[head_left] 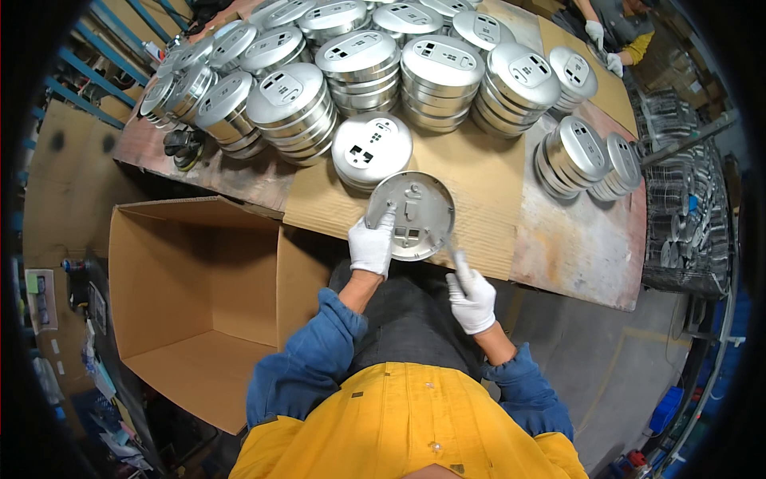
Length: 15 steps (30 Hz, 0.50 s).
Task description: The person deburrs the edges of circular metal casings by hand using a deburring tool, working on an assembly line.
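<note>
My left hand (371, 247), in a white glove, grips a round metal housing (432, 201) by its left edge. Its hollow grey inner side, with small posts and square cutouts, faces me. My gloved right hand (473, 302) is closed round a thin, motion-blurred hand tool (457, 254) whose kind I cannot make out. The tool's upper end is close to the housing's lower right rim; whether it touches is unclear. Just beyond the held piece, a short stack of silver housings (388, 148) lies with its smooth, slotted face up.
Several stacks of silver housings (443, 68) crowd the far part of the table, and two shorter stacks (581, 152) stand at the right. Cardboard (479, 191) covers part of the tabletop. An open carton (239, 279) stands at the left. A co-worker's gloved hands (594, 33) show at the far right.
</note>
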Available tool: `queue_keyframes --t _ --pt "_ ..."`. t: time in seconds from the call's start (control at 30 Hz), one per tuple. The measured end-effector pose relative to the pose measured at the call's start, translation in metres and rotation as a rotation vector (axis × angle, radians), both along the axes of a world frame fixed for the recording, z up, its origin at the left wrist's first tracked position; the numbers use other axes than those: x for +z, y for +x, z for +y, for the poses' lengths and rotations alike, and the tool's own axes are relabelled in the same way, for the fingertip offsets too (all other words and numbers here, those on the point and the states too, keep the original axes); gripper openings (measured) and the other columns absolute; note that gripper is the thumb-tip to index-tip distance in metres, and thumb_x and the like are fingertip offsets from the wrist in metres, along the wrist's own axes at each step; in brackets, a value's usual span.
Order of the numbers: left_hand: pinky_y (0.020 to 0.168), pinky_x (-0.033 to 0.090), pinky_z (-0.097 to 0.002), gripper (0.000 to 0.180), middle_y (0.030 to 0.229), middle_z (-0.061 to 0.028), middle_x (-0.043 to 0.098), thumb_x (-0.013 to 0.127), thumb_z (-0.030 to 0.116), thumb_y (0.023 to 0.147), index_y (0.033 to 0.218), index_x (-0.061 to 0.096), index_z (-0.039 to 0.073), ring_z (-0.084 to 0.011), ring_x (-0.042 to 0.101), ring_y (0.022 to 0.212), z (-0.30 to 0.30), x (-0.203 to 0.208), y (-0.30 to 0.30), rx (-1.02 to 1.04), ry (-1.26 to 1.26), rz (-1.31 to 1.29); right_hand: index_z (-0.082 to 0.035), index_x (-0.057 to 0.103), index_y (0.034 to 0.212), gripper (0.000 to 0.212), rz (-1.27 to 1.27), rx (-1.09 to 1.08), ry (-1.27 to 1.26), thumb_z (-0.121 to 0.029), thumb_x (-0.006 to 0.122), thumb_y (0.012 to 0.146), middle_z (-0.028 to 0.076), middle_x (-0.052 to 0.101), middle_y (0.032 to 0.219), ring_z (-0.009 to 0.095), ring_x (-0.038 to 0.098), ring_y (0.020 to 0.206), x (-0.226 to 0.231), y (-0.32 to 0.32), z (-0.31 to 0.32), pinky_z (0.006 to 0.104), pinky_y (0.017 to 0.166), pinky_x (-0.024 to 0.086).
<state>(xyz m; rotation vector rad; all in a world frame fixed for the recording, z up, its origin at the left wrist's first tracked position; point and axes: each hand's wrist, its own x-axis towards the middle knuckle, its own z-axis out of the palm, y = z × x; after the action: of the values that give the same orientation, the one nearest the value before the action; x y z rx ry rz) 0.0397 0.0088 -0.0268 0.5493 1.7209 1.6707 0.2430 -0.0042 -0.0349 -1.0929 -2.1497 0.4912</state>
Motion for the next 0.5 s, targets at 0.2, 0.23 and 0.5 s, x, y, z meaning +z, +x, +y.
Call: queue_keyframes --t 0.2,0.23,0.5 --pt "0.075 0.046 -0.0254 0.055 0.092 -0.0018 0.062 0.049 0.049 0.094 0.108 0.06 -0.003 -0.0096 0.054 0.084 -0.017 0.015 0.015 -0.19 0.121 -0.301 -0.008 0.028 0.146 0.072 0.79 -0.292 -0.782 0.006 0.061 0.083 0.0 0.054 0.071 0.007 0.046 0.052 0.061 -0.027 -0.004 0.0204 0.048 0.042" --pt "0.078 0.045 -0.0259 0.057 0.096 -0.0025 0.061 0.047 0.051 0.094 0.111 0.058 -0.003 -0.0093 0.053 0.086 -0.019 0.029 0.021 -0.231 0.123 -0.314 -0.008 0.026 0.147 0.074 0.848 -0.303 -0.785 0.006 0.06 0.083 0.001 0.055 0.072 0.006 0.046 0.049 0.07 -0.03 -0.003 0.0196 0.045 0.04" --pt "0.107 0.033 -0.0349 0.067 0.139 -0.0069 0.042 0.034 0.055 0.095 0.141 0.032 0.006 -0.0179 0.041 0.127 -0.03 0.035 0.013 -0.503 0.307 -0.394 -0.002 0.037 0.141 0.061 1.002 -0.252 -0.745 0.008 0.058 0.084 0.0 0.054 0.068 0.005 0.046 0.045 0.085 -0.03 0.022 0.0197 0.039 0.037"
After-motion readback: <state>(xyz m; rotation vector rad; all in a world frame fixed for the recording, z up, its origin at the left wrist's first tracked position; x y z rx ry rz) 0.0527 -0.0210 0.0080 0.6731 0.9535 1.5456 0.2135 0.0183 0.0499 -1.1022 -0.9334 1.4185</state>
